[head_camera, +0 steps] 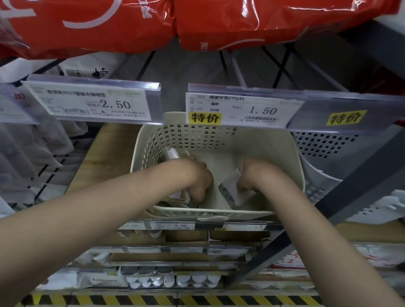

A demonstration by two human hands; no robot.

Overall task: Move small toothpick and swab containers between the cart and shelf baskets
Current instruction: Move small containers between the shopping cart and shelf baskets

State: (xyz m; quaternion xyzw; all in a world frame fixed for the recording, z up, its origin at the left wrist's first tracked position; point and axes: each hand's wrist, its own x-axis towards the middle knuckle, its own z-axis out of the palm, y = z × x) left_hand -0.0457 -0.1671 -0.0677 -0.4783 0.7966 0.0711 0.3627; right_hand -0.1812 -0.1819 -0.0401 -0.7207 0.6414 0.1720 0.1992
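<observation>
- A cream perforated basket [222, 142] sits on a wooden shelf [104, 149], and both bare forearms reach down into it from the near side.
- The left hand [198, 180] is low in the basket's left half with its fingers curled downward; they close on a small clear container [180, 195] lying against the near left wall, though the grip is partly hidden behind the wrist, so it may be only a loose hold.
- Another white-capped container [172, 154] leans against the basket's left wall, just behind the left wrist.
- The right hand [250, 179] is in the right half of the basket, fingers curled round a slim clear container [230, 192] that tilts from under the hand down toward the basket floor.
- The two hands are near each other but apart, with bare basket floor between them.
- A price tag reading 1.50 [244, 110] with a yellow sticker hangs over the far rim of the basket; a price tag reading 2.50 [86, 101] hangs to its left.
- A grey perforated basket [324, 149] stands just beside the cream one on the right.
- Red plastic bags [160, 10] bulge from the shelf above.
- Lower shelves carry rows of white-lidded jars [195, 280], and a yellow-black floor stripe [184, 298] runs along the base.
</observation>
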